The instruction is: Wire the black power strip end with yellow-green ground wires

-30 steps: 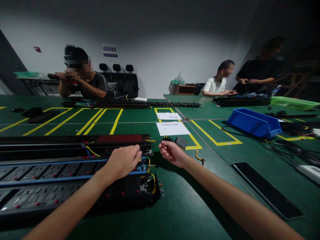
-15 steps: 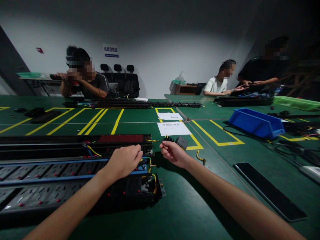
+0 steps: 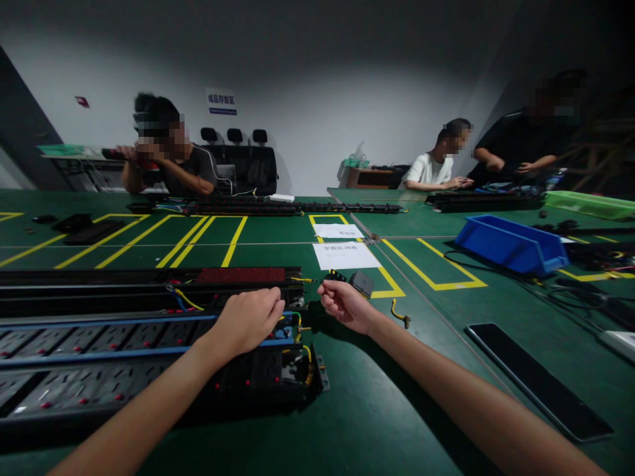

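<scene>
Palm down, my left hand (image 3: pixel 251 320) lies over the end of the socket strips, its fingers curled and their tips hidden. Beneath and beside it run a blue-edged power strip (image 3: pixel 131 332) and a black power strip (image 3: pixel 143 383) with red buttons and yellow wiring at its end. Just right of the strips, my right hand (image 3: pixel 344 305) is closed in a pinch; what its fingertips hold is hidden. A yellow wire (image 3: pixel 301 279) from a strip with a dark red section (image 3: pixel 243 275) ends close to those fingertips. Behind the right hand sits a small black block (image 3: pixel 362 283).
A short yellow wire (image 3: pixel 399 314) and a phone (image 3: pixel 538 380) lie to the right. Farther back are a blue bin (image 3: pixel 508 244), black cables (image 3: pixel 520 284), printed paper sheets (image 3: pixel 346 256) and a green tray (image 3: pixel 590 203). Three people work across the green table (image 3: pixel 278 248).
My hands keep the same pose and place. The view shifts very slightly. At the far right, the hands of the two co-workers have drawn apart.
</scene>
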`<state>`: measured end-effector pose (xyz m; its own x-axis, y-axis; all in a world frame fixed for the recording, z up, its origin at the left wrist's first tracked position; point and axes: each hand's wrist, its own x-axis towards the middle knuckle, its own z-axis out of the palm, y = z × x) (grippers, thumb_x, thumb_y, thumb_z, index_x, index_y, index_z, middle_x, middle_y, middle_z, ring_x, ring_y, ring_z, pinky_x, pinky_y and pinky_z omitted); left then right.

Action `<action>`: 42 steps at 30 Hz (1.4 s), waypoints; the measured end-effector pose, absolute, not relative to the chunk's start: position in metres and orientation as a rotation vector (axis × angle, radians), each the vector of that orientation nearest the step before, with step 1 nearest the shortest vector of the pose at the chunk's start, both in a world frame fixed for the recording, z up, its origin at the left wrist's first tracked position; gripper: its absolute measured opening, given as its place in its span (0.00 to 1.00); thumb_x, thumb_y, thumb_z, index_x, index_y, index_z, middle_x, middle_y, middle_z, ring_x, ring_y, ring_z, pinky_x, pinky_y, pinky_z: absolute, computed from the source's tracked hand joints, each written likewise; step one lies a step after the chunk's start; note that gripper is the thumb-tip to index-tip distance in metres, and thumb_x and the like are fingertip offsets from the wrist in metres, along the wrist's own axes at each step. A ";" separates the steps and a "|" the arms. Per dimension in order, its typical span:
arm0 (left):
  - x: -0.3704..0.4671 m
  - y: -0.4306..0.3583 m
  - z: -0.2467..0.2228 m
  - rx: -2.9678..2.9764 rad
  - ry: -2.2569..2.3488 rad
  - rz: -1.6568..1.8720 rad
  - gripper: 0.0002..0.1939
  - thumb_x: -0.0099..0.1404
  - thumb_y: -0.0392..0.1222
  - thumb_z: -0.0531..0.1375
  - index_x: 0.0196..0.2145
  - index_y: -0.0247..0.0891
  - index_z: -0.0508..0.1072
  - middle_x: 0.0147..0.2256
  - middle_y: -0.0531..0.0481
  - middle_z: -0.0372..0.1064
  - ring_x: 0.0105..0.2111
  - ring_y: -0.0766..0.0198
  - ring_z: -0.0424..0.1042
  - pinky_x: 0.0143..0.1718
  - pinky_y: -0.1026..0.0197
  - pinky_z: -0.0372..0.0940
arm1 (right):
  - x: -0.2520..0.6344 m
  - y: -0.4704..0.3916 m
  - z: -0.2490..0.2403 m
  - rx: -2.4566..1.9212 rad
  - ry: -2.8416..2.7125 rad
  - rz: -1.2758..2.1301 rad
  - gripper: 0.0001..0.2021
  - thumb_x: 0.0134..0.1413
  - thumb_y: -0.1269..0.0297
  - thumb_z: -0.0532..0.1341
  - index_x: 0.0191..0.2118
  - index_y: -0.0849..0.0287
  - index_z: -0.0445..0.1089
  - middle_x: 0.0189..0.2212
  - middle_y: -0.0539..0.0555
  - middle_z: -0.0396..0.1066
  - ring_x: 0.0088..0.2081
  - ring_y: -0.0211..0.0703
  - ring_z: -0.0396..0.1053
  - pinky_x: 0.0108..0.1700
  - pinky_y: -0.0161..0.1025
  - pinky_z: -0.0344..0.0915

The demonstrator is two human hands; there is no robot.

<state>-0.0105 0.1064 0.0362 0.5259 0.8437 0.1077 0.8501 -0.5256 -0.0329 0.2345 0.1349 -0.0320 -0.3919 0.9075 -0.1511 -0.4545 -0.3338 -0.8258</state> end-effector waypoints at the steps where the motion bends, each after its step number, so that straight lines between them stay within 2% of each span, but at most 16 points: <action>1: -0.011 0.106 0.036 -2.675 -1.487 -0.124 0.18 0.75 0.48 0.42 0.37 0.40 0.68 0.34 0.46 0.74 0.33 0.53 0.76 0.30 0.57 0.62 | 0.235 0.135 -0.032 -0.778 -0.885 1.862 0.12 0.53 0.58 0.67 0.31 0.64 0.72 0.16 0.44 0.61 0.15 0.27 0.52 0.14 0.26 0.42; 11: -0.012 0.106 0.036 -2.674 -1.481 -0.116 0.18 0.76 0.47 0.42 0.37 0.40 0.67 0.35 0.47 0.74 0.34 0.52 0.76 0.31 0.57 0.63 | 0.234 0.134 -0.030 -0.781 -0.874 1.869 0.12 0.52 0.58 0.67 0.30 0.64 0.72 0.16 0.44 0.61 0.15 0.27 0.52 0.14 0.26 0.41; 34: -0.012 0.109 0.035 -2.669 -1.476 -0.114 0.17 0.75 0.48 0.43 0.37 0.39 0.67 0.35 0.47 0.74 0.34 0.52 0.76 0.30 0.56 0.62 | 0.234 0.134 -0.030 -0.817 -0.858 1.871 0.11 0.54 0.59 0.67 0.30 0.63 0.72 0.17 0.45 0.62 0.17 0.27 0.52 0.16 0.26 0.47; 42: -0.011 0.107 0.036 -2.673 -1.477 -0.120 0.18 0.76 0.48 0.42 0.37 0.40 0.67 0.35 0.47 0.74 0.34 0.52 0.76 0.29 0.56 0.61 | 0.234 0.134 -0.029 -0.830 -0.865 1.861 0.12 0.52 0.58 0.68 0.30 0.63 0.72 0.17 0.44 0.60 0.17 0.27 0.53 0.16 0.26 0.45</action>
<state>-0.0114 0.1074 0.0359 0.5308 0.8404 0.1097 0.8471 -0.5302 -0.0370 0.2338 0.1335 -0.0292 -0.3751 0.9070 -0.1915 -0.4383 -0.3556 -0.8255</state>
